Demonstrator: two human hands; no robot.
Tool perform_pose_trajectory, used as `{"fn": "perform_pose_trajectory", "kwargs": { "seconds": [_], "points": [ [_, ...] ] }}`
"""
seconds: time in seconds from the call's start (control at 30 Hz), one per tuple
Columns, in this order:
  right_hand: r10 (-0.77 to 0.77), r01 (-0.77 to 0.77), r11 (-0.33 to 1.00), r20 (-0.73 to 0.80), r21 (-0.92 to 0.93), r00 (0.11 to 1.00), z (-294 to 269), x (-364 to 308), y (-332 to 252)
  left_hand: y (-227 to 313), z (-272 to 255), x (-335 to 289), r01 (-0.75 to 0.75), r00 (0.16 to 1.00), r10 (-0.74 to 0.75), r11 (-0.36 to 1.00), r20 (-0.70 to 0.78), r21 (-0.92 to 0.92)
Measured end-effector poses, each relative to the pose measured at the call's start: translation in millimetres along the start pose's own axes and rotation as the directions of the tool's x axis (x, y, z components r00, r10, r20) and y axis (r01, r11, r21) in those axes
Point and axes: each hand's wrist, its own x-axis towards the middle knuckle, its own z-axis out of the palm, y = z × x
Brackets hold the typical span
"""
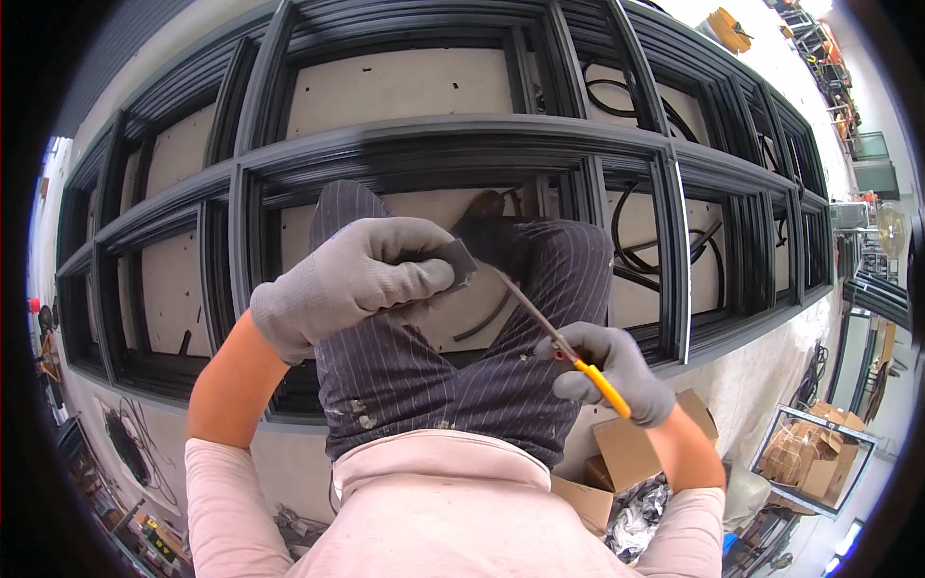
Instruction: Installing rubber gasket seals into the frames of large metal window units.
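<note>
My left hand (pixel 361 279), in a grey glove, is closed on a small dark flat piece (pixel 461 265), pinched between thumb and fingers above my knees. Its far edge points right. In my right hand (pixel 617 371), also gloved in grey, is a file (pixel 530 308) with a long narrow metal blade and a yellow handle (pixel 605 387). The blade slants up and left, its tip near the dark piece but apart from it. Striped dark trousers (pixel 385 385) cover my legs below both hands.
Large dark grey metal frames (pixel 414 130) lie stacked around my legs. Black hoses (pixel 626 241) lie inside the right openings. Cardboard boxes (pixel 641 448) and crumpled silvery wrapping (pixel 636 515) are by my right arm. A yellow bucket (pixel 729 31) stands at far right.
</note>
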Motion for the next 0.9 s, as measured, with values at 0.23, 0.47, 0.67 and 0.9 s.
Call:
{"fn": "perform_pose_trajectory", "kwargs": {
  "seconds": [0.23, 0.47, 0.67, 0.9],
  "points": [
    [-0.099, 0.106, 0.991, -0.080, 0.086, 0.992, 27.0, 8.3, 14.4, -4.2, 9.8, 1.0, -0.059, 0.996, 0.057, 0.998, -0.061, -0.018],
    [-0.203, 0.197, 0.978, -0.084, -0.075, 0.976, 27.6, 15.4, 14.5, -14.5, 7.7, 2.9, -0.097, 0.994, 0.090, 0.987, -0.058, -0.128],
    [-0.202, 0.190, 0.977, -0.144, -0.094, 0.969, 36.2, 16.3, 9.6, -17.2, 6.1, 4.5, -0.106, 0.994, 0.102, 0.987, -0.033, -0.124],
    [-0.306, 0.285, 0.951, -0.251, -0.120, 0.918, 55.1, 22.5, 23.8, -24.1, 10.5, 9.5, -0.110, 0.994, 0.112, 0.933, -0.014, -0.344]
  ]
}}
